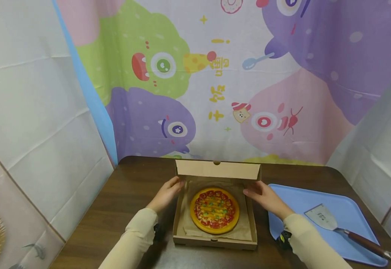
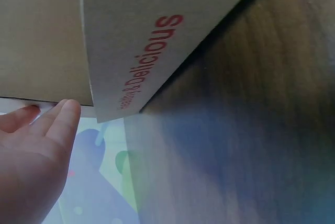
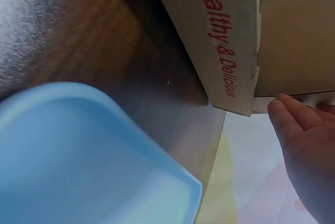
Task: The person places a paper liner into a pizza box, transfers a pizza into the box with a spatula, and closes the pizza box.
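A cardboard pizza box (image 1: pixel 214 242) stands on the table, and a round pizza (image 1: pixel 214 210) lies inside it on brown paper (image 1: pixel 245 231). The box lid (image 1: pixel 218 170) is tilted partly up at the back, its front flap facing me. At the lid's left side, my left hand (image 1: pixel 167 193) holds the edge with its fingertips. On the opposite side my right hand (image 1: pixel 266 197) holds the lid too, thumb towards the inside. Red lettering runs along the box's side wall (image 2: pixel 152 51) in the left wrist view. The lid hides part of the right fingers.
A light blue tray (image 1: pixel 291 196) lies to the right of the box. Across it rests a pizza server (image 1: pixel 323 218) with a metal blade and dark handle, overhanging the tray's near right corner. A printed cloth (image 1: pixel 222 142) hangs behind the dark wooden table (image 1: pixel 114 220).
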Demonstrator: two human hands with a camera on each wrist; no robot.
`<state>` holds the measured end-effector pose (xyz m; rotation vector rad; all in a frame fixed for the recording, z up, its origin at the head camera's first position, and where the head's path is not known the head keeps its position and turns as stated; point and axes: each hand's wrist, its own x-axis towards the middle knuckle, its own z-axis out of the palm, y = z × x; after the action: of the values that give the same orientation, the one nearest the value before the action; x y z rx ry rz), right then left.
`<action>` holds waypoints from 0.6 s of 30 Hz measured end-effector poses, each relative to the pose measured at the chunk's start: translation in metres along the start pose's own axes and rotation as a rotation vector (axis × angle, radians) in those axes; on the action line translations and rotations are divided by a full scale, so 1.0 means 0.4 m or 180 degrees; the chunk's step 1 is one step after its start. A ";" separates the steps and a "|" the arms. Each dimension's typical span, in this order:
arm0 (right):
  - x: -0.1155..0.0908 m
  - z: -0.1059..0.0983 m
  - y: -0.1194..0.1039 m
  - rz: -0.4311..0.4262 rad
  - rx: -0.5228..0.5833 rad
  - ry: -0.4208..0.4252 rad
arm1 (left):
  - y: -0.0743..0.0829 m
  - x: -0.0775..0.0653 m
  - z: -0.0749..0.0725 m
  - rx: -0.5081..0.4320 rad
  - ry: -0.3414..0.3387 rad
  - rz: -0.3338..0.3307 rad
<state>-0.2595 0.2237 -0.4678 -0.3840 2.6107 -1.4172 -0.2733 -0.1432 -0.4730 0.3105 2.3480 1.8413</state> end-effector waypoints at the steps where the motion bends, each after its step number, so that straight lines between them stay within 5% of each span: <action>1: -0.004 0.003 0.003 -0.0052 0.0020 -0.0001 | -0.003 -0.002 0.001 -0.0006 -0.0002 0.0026; 9: -0.026 0.019 0.027 -0.0341 0.0054 0.0059 | -0.023 -0.020 0.000 0.0162 0.0006 0.0174; 18: -0.046 0.025 0.024 -0.0206 0.0053 0.0120 | -0.027 -0.045 0.000 0.0215 0.0010 0.0201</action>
<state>-0.2410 0.2260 -0.4810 -0.4479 2.6371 -1.4792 -0.2568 -0.1500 -0.4837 0.3944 2.4335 1.7931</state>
